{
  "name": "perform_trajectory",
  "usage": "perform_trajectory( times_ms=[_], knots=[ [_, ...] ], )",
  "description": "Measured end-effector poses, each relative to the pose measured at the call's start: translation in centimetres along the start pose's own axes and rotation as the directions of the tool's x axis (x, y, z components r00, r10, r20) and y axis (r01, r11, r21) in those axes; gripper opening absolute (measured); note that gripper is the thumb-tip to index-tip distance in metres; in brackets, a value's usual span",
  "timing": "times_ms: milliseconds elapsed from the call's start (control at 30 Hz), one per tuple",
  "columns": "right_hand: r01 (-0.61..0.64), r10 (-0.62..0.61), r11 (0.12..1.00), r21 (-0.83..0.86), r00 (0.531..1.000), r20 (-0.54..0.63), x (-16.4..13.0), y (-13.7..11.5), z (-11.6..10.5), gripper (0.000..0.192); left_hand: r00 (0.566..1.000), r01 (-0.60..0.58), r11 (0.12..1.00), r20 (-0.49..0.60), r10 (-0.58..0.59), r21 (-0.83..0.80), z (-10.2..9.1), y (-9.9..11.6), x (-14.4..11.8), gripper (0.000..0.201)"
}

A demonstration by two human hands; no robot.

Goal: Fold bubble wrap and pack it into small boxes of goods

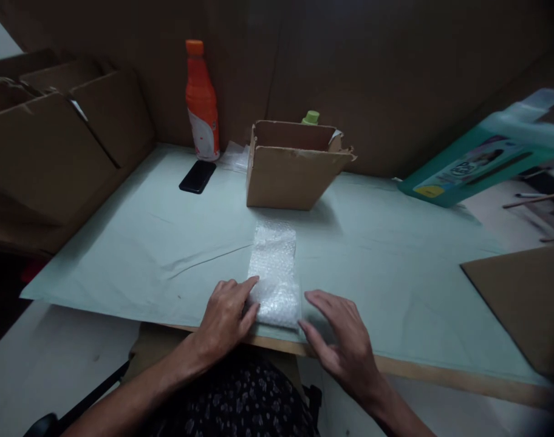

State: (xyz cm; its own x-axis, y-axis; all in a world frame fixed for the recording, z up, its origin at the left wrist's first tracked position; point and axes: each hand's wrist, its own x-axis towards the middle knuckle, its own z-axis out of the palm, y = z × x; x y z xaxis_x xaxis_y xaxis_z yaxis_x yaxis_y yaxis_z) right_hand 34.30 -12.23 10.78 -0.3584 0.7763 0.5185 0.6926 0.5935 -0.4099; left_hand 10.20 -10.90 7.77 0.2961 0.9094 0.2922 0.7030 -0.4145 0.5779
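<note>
A strip of bubble wrap (274, 267) lies lengthwise on the table near its front edge, its near end looking folded or doubled. My left hand (229, 309) rests at the wrap's left side, thumb and index finger apart and touching its edge. On the other side, my right hand (341, 337) is held just off the wrap's lower right corner, with thumb and fingers spread and nothing between them. Whether anything lies inside the wrap cannot be made out.
Behind the wrap stands an open cardboard box (290, 176), with a green cap (310, 117) showing past it. An orange bottle (201, 103) and a black phone (197, 177) are at back left. Large cartons (53, 158) flank the left; a teal jug (482, 152) and cardboard sheet (523, 303) the right.
</note>
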Motion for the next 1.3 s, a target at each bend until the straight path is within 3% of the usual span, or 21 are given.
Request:
perform_trajectory(
  times_ms=[100, 200, 367, 467, 567, 733, 900, 1000, 1100, 1200, 1300],
  knots=[
    [0.142, -0.133, 0.988, -0.053, 0.979, 0.154, -0.3, -0.2, 0.5, 0.046, 1.0, -0.001, 0.997, -0.007, 0.001, 0.079, 0.5, -0.4, 0.4, 0.048],
    [0.149, -0.13, 0.987, -0.057, 0.959, 0.253, 0.1, -0.1, 1.7, 0.033, 0.998, -0.054, 0.997, -0.037, 0.056, 0.057, -0.2, -0.4, 0.2, 0.053],
    [-0.027, -0.014, 0.981, 0.195, 0.978, 0.206, 0.9, 0.4, 2.4, 0.023, 0.968, -0.228, 0.964, 0.069, 0.239, -0.138, -2.3, 0.0, -0.7, 0.057],
    [-0.09, 0.061, 0.98, 0.175, 0.985, 0.162, 1.3, 0.6, 1.9, 0.025, 0.985, -0.14, 0.979, 0.08, 0.153, -0.147, -2.0, 0.0, -0.2, 0.052],
    [0.005, -0.006, 1.0, 0.02, 0.999, 0.044, 1.4, 0.7, 1.5, 0.032, 0.998, -0.042, 0.998, 0.044, 0.045, -0.057, -0.7, -0.5, 1.3, 0.047],
    [0.148, -0.14, 0.989, -0.021, 0.965, 0.22, 1.7, 0.9, 2.4, 0.034, 0.998, -0.052, 0.997, -0.042, 0.054, 0.06, -0.2, -1.0, 2.1, 0.044],
    [-0.054, -0.003, 0.971, 0.231, 0.971, 0.237, 2.2, 1.5, 2.9, 0.03, 0.984, -0.164, 0.983, 0.06, 0.169, -0.086, -1.7, -0.4, 0.4, 0.052],
    [-0.077, 0.036, 0.98, 0.183, 0.975, 0.218, 2.3, 1.7, 2.4, 0.031, 0.992, -0.11, 0.989, 0.049, 0.115, -0.095, -1.7, -0.3, 0.8, 0.051],
    [0.05, -0.051, 0.999, 0.012, 0.993, 0.105, 2.5, 1.5, 2.1, 0.037, 0.999, -0.044, 0.999, -0.006, 0.044, -0.012, -1.1, -0.9, 2.6, 0.044],
    [0.177, -0.16, 0.982, -0.057, 0.96, 0.229, 3.3, 1.5, 2.6, 0.038, 0.999, 0.039, 0.996, -0.038, -0.036, 0.078, -0.7, -1.7, 4.0, 0.041],
    [0.164, -0.134, 0.984, -0.073, 0.943, 0.306, 4.8, 2.5, 3.6, 0.035, 0.974, 0.192, 0.977, -0.102, -0.201, -0.094, -0.7, -1.7, 3.8, 0.047]
  ],
)
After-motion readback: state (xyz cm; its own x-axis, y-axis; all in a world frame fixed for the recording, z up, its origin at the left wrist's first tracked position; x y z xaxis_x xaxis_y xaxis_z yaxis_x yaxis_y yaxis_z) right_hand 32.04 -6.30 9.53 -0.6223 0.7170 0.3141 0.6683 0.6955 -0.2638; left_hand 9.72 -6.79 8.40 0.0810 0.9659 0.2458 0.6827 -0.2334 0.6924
